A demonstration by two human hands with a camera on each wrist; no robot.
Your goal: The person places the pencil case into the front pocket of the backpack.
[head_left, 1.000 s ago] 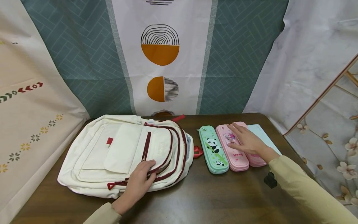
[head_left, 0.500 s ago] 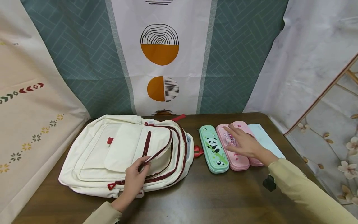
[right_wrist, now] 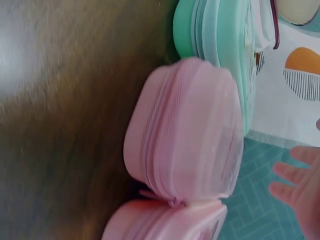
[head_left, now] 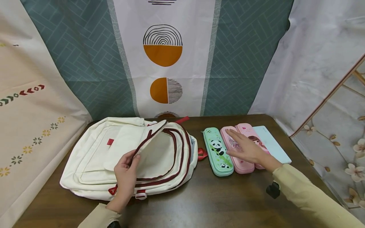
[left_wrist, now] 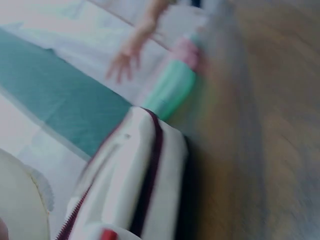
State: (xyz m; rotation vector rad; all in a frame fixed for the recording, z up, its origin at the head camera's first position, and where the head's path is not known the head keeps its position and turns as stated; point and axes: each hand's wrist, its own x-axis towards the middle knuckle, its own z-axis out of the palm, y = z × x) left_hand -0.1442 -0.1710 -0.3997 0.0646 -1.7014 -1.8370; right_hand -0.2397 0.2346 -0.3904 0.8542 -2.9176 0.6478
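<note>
A white backpack (head_left: 94,158) with dark red zips lies flat on the table. My left hand (head_left: 126,172) pinches the edge of its front pocket flap (head_left: 152,134) and holds it folded back, so the pale inside of the pocket shows. Over the pencil cases hovers my right hand (head_left: 246,148), fingers spread and holding nothing. Under it lies a pink pencil case (head_left: 242,166) with a rabbit picture, partly hidden by the hand. Left of that is a green panda pencil case (head_left: 218,152); to the right, a second pink pencil case (head_left: 248,128) shows a girl's picture.
A flat light-blue item (head_left: 271,144) lies at the right end of the row, beside the second pink case. The brown table (head_left: 199,202) reaches back to a patterned cloth (head_left: 176,63). A red strap loop (head_left: 202,154) sticks out between backpack and green case.
My left hand has taken the pocket flap's edge and pulled it up and leftward, opening the pocket. My right hand has drifted slightly left, uncovering more of the second pink case.
</note>
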